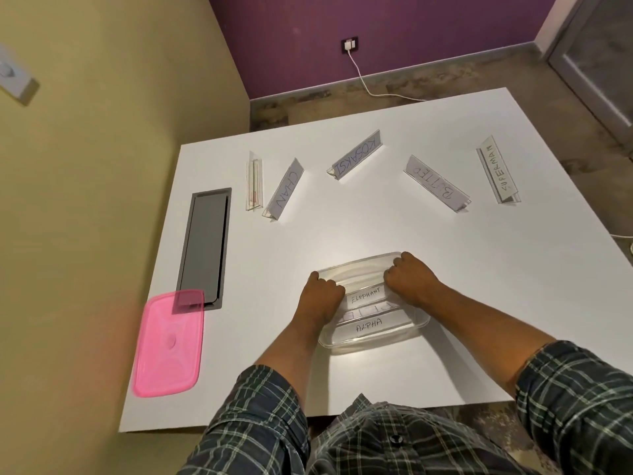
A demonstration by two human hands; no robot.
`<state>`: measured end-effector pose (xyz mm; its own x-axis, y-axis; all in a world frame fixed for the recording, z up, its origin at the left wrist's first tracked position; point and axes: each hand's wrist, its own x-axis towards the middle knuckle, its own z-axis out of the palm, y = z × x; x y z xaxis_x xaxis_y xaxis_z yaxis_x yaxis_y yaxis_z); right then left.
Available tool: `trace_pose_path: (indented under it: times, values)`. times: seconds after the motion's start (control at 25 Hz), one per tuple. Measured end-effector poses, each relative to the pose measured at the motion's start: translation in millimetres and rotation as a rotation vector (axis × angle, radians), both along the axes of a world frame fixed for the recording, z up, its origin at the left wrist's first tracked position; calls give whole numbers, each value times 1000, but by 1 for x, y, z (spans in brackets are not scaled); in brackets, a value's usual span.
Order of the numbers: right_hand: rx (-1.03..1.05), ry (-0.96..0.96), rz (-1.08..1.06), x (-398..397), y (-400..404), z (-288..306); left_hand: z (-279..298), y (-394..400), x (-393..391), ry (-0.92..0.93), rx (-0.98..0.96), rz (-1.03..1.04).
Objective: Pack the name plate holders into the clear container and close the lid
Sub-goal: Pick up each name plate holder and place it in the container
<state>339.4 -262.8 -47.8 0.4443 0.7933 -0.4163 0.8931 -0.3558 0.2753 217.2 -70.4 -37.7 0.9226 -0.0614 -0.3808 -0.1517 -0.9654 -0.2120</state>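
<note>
The clear container (pixel 411 329) sits on the white table near me. Inside lie name plate holders reading ALPHA (pixel 369 326) and ELEPHANT (pixel 365 294), with another between them. My left hand (pixel 322 296) and my right hand (pixel 409 281) each grip one end of the ELEPHANT holder inside the container. Farther back on the table lie loose holders: a blank one (pixel 254 185), CHAN (pixel 283 193), KOSAKSI (pixel 356 155), BUTTER (pixel 435 183) and SUPERMAN (pixel 496 169). The pink lid (pixel 168 347) lies at the table's left edge.
A grey cable hatch (pixel 205 245) is set into the table (pixel 479 269) on the left, partly under the pink lid. A yellow wall runs along the left. A white cable (pixel 363 80) trails from a wall socket across the floor behind the table.
</note>
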Motion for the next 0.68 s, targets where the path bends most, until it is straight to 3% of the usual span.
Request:
trace_pose_path:
  times: [0.12,0.24,0.4,0.52,0.68]
  values:
    - [26,-85,91,-3,-1,3,-1,-2,1,-9,10,-23]
    - [6,-9,124,-1,0,-1,1,2,2,-13,-39,-59]
    - [277,12,136,18,9,14,15,17,6,-189,-232,-35]
    - [517,-1,66,33,26,31,25,39,13,-424,-421,240]
    - [650,155,-265,53,69,56,35,76,31,-529,-697,794]
